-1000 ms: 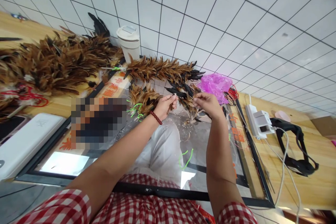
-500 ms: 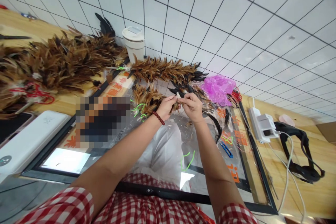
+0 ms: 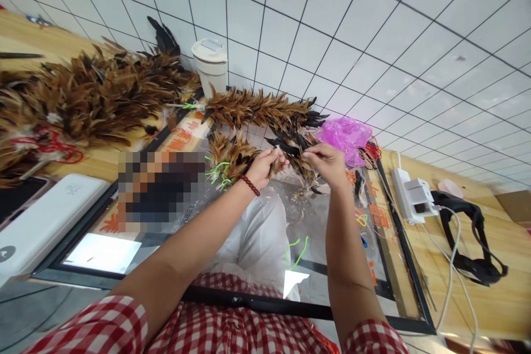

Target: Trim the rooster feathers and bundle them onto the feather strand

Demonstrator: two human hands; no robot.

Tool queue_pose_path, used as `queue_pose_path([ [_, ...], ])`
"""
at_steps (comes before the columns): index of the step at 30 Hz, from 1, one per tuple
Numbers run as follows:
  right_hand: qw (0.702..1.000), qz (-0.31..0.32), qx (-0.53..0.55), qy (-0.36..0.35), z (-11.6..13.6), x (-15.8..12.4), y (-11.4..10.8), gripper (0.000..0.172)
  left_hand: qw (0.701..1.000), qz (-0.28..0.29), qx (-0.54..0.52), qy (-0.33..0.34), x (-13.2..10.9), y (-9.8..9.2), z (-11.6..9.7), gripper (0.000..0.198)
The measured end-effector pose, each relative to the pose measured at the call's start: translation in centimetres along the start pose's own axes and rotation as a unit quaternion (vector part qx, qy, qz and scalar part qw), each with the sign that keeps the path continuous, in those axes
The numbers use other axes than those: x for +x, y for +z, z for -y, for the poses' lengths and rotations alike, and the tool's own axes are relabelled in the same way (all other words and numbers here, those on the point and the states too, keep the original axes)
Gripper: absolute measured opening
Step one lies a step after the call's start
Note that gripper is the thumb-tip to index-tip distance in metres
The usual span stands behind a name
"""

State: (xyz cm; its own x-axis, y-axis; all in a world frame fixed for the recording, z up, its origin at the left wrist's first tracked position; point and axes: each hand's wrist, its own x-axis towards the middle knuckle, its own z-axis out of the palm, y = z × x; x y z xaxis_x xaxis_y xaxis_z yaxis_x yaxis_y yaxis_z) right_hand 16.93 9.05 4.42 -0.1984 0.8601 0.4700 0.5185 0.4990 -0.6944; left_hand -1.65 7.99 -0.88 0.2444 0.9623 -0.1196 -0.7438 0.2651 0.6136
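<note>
My left hand, with a beaded bracelet at the wrist, is closed on a few small brown feathers; a pale tip shows at its thumb. To its right my right hand is pinched shut over a loose pile of dark and brown feathers. Whatever lies between its fingertips is too small to make out. Just left of my left hand sits a brown feather bundle with green ties. Behind both hands lies a long feather duster, its thin stick pointing left.
A black-framed glass panel lies under the work. More feather dusters are heaped at left, near a white power bank. A white cup and pink plastic bag stand along the tiled wall. A power strip and black headset strap are at right.
My right hand has moved away from my left, to the right, over the loose feathers. My left hand stays nearly in place, still holding its feathers.
</note>
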Motion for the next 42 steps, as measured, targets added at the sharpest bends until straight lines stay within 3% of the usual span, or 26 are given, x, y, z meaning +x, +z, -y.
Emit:
queue_pose_path([
  [2, 0.995, -0.020, -0.050, 0.084, -0.9, 0.0, -2.0, 0.015, 1.000, 0.014, 0.004, 0.004, -0.1, 0.0, 0.0, 0.023],
  [6, 0.967, 0.111, -0.155, 0.169, -2.2, -0.5, -3.0, 0.015, 0.999, 0.012, 0.033, 0.001, -0.1, 0.1, 0.1, 0.022],
  [11, 0.941, 0.181, -0.238, 0.157, -1.8, -0.3, -1.2, 0.011, 0.999, 0.003, 0.034, -0.004, -0.2, 0.2, 0.0, 0.020],
  [18, 0.965, 0.156, -0.148, 0.153, 0.6, -0.1, -2.5, 0.019, 0.998, 0.004, 0.063, 0.011, -0.2, 0.3, 0.2, 0.022],
  [22, 0.962, 0.165, -0.188, 0.111, 1.6, -0.1, -1.6, 0.017, 0.992, 0.005, 0.126, 0.024, -0.3, 0.4, 0.7, 0.025],
  [24, 0.966, 0.176, -0.159, 0.099, 1.8, 0.0, -0.9, 0.018, 0.986, 0.025, 0.163, 0.029, -0.4, 0.4, 1.0, 0.024],
  [26, 0.977, 0.160, -0.111, 0.087, 1.7, 0.2, -0.3, 0.017, 0.979, 0.032, 0.195, 0.048, -0.5, 0.5, 1.2, 0.021],
  [29, 0.990, 0.070, -0.036, 0.120, 1.4, 0.4, 0.1, 0.018, 0.976, 0.010, 0.206, 0.071, -0.4, 0.4, 1.2, 0.021],
  [31, 0.984, 0.028, 0.041, 0.169, 1.0, 0.5, 0.2, 0.022, 0.980, -0.009, 0.186, 0.063, -0.3, 0.3, 1.1, 0.024],
  [35, 0.961, 0.027, 0.161, 0.223, 0.4, 0.5, 0.3, 0.028, 0.987, -0.033, 0.149, 0.045, -0.2, 0.2, 0.7, 0.026],
  [39, 0.964, 0.007, 0.133, 0.231, 0.3, 0.5, 0.6, 0.027, 0.991, -0.040, 0.126, 0.031, -0.3, 0.4, 0.3, 0.025],
  [42, 0.980, -0.098, 0.079, 0.156, 0.8, 0.5, 1.2, 0.021, 0.993, -0.032, 0.115, 0.026, -0.4, 0.5, 0.2, 0.024],
])
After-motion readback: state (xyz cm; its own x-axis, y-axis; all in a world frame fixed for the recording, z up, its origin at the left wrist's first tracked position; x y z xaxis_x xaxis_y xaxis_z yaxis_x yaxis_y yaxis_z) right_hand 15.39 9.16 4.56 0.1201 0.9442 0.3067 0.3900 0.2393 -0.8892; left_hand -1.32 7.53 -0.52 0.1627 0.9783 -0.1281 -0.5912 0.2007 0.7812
